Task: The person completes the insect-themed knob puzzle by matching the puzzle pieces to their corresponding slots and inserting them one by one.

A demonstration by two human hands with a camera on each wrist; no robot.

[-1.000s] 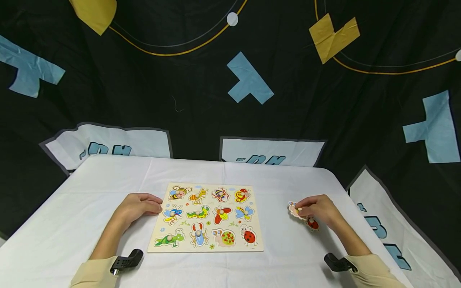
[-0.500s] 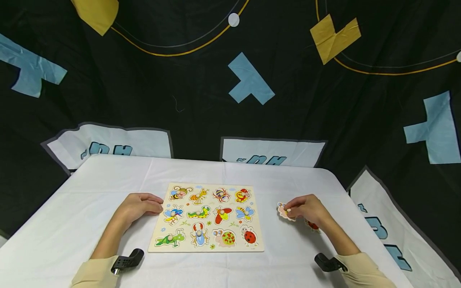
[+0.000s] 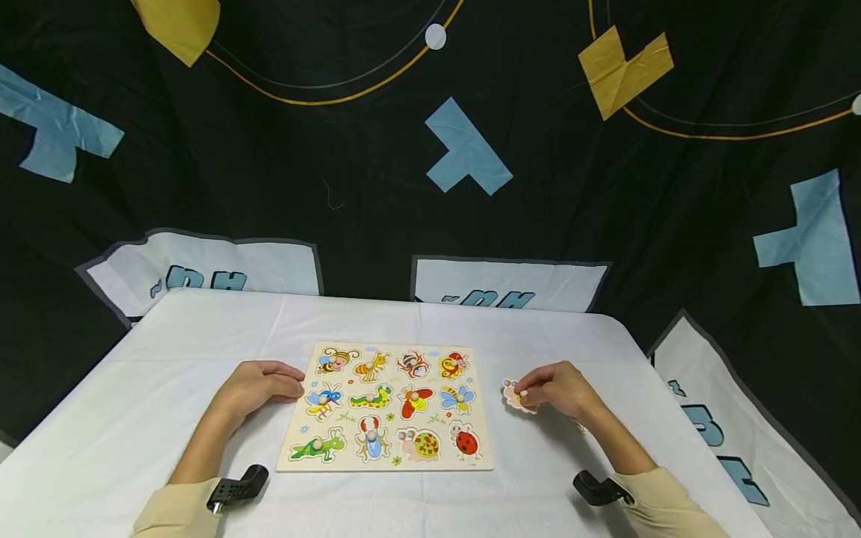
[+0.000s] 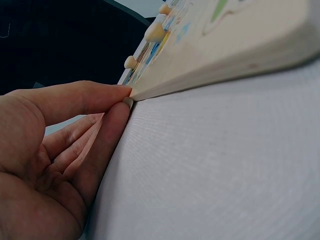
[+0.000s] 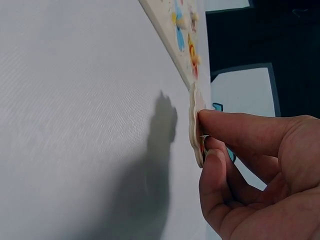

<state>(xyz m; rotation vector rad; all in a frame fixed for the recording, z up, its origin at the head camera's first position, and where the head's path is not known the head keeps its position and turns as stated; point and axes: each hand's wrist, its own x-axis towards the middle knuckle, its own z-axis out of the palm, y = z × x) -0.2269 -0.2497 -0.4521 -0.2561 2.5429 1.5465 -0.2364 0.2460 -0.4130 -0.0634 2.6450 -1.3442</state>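
Note:
A wooden peg puzzle board (image 3: 383, 467) printed with colourful insects lies flat on the table. At its left edge my left hand (image 3: 258, 390) rests, and in the left wrist view the thumb and a finger pinch the board's edge. Right of the board, my right hand (image 3: 558, 390) holds a small pale pink puzzle piece (image 3: 514, 397) with a scalloped outline. The right wrist view shows this piece (image 5: 195, 125) edge-on between thumb and fingers, its shadow on the cloth. A ladybug piece (image 3: 578, 427) lies mostly hidden behind the right wrist.
Most pictures on the board carry wooden knobs (image 4: 155, 33); the snail picture (image 3: 418, 444) and ladybug picture (image 3: 465, 439) show none. A white cloth (image 3: 222, 321) covers the table. Behind it hangs a black curtain (image 3: 377, 194) with blue and gold shapes.
My right hand has moved left toward the board with the pale pink puzzle piece, and its forearm now covers most of the ladybug piece. My left hand stays at the board's edge.

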